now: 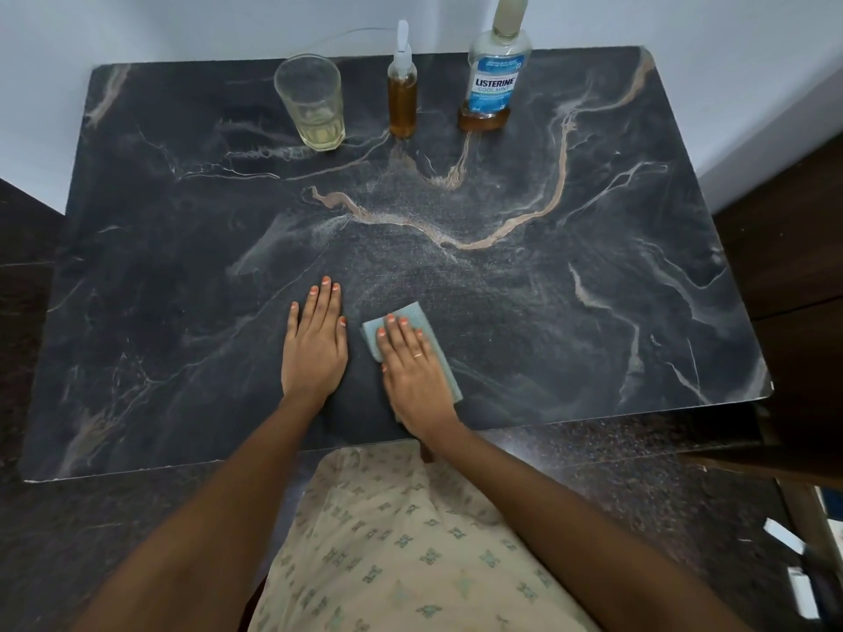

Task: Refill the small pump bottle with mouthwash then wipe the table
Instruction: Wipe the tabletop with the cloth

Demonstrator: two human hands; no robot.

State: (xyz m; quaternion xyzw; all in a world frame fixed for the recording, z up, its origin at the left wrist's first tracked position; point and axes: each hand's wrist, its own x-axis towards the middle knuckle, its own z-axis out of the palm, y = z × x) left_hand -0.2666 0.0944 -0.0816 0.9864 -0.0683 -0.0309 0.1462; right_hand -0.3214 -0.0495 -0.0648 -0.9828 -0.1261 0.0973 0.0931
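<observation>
Lower centre: right hand (414, 368) presses flat on cloth (409, 311), left hand (314, 346) flat on worktop (570, 321); even, overlapping strokes should wipe best.

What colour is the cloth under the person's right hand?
Light blue-grey. The cloth shows best in the head view, under the right hand.

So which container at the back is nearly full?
The small pump bottle in the middle: amber liquid nearly to its neck; the glass and mouthwash bottle hold only a little.
</observation>
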